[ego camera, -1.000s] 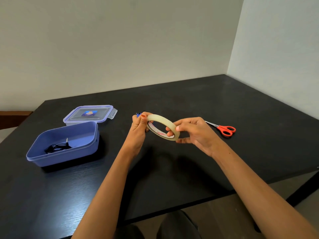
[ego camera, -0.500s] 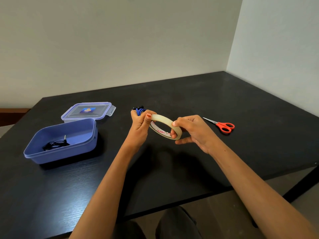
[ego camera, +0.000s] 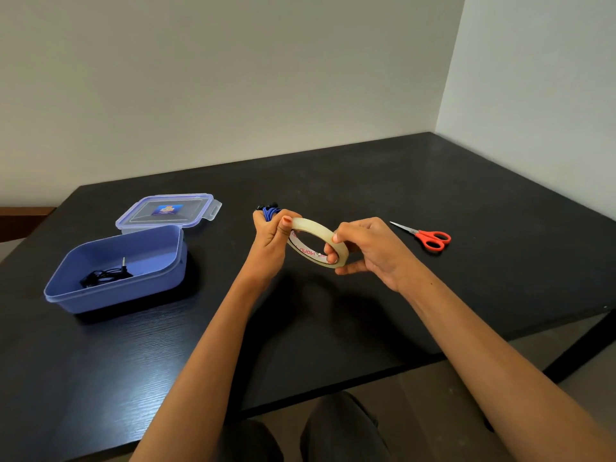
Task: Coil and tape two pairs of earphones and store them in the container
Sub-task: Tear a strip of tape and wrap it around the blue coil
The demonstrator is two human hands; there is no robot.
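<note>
Over the black surface (ego camera: 366, 195) in a pale-walled corner, your left hand (ego camera: 271, 240) is curled round coiled blue earphones (ego camera: 268, 211), its thumb touching the tape roll (ego camera: 313, 228) that your right hand (ego camera: 373, 248) pinches. Left of your left hand, the open blue container (ego camera: 100, 295) holds black earphones (ego camera: 103, 276), with its lid (ego camera: 166, 211) just beyond. Red-handled scissors (ego camera: 430, 238) lie right of your right hand.

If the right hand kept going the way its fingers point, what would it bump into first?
Most likely the left hand, which grips the blue earphones; the tape roll held by the right hand appears to touch its thumb. Depth is hard to judge.
</note>
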